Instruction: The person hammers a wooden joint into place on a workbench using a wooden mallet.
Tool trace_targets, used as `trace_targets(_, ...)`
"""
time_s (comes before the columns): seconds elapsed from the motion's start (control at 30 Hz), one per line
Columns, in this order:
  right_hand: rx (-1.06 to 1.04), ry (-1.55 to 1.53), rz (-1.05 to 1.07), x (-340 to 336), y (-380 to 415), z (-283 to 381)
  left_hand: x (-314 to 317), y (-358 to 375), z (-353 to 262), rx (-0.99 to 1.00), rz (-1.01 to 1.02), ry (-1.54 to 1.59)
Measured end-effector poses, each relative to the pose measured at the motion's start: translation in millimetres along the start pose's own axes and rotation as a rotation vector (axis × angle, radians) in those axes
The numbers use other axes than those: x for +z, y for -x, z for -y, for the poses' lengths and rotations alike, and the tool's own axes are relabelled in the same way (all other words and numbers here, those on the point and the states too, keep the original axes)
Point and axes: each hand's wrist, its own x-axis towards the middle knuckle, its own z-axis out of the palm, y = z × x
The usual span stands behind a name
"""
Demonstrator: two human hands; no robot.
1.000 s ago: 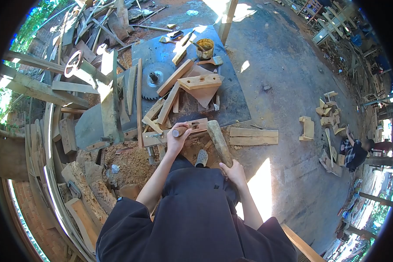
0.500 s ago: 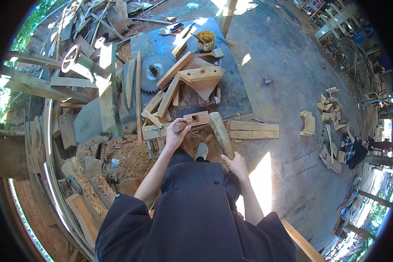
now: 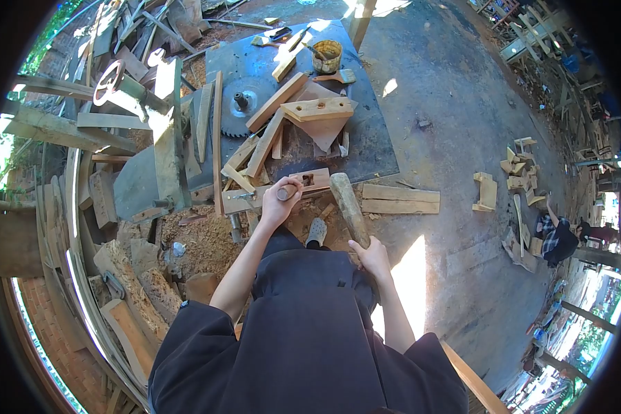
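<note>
My left hand (image 3: 281,207) is closed around the round wooden handle of a chisel (image 3: 287,192); its blade is hidden from me. Just right of that fist, a reddish workpiece (image 3: 319,180) with a rectangular mortise cut in it lies at the near edge of the bench. My right hand (image 3: 372,259) grips the narrow lower end of a thick wooden mallet (image 3: 348,210). The mallet's head end is raised near the right end of the workpiece, seemingly apart from the chisel.
A metal saw table (image 3: 376,148) carries a circular saw blade (image 3: 245,103), a drilled block (image 3: 317,108), loose battens, a glue pot (image 3: 326,56) and a brush (image 3: 334,76). Boards (image 3: 401,199) lie right of the workpiece. Sawdust and offcuts cover the left. Another person (image 3: 557,238) is far right.
My left hand and the chisel handle have shifted slightly up and right. The mallet stays nearly where it was. The whole view has moved a little.
</note>
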Motion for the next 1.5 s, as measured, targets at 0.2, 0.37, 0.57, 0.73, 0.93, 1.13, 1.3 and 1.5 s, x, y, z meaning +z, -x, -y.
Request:
trace_targets(0.2, -0.009, -0.010, 0.014, 2.9, -1.6, -2.3, -8.9, 0.3, -7.4, -0.052, 0.066, -0.050)
trace_targets(0.37, 0.005, -0.028, 0.012, 4.1, -5.3, -4.1, -2.2, -6.2, -17.6, 0.081, -0.029, 0.001)
trace_targets(0.57, 0.037, -0.055, 0.010, 0.3, -3.5, -4.1, 7.4, -43.1, -27.7, -0.096, -0.352, 0.317)
trace_targets(0.73, 0.051, -0.034, -0.015, 5.5, -8.9, -15.5, 22.0, -78.4, 36.3, -0.294, 0.149, -0.442)
trace_targets(0.93, 0.090, -0.013, -0.015, -2.0, 3.2, -16.3, 60.5, -64.7, 94.4, -0.030, 0.229, -0.888)
trace_targets(1.13, 0.144, -0.012, -0.041, 1.6, 2.0, -26.8, 79.4, -58.3, 65.2, -0.169, 0.149, -0.807)
trace_targets(1.3, 0.137, 0.004, -0.041, -0.2, -2.6, -23.8, 109.7, -44.6, 96.1, -0.689, -0.225, -0.415)
trace_targets(1.5, 0.128, -0.056, -0.065, -1.9, 0.8, -9.1, 82.9, -33.2, 56.5, -0.437, -0.076, -0.536)
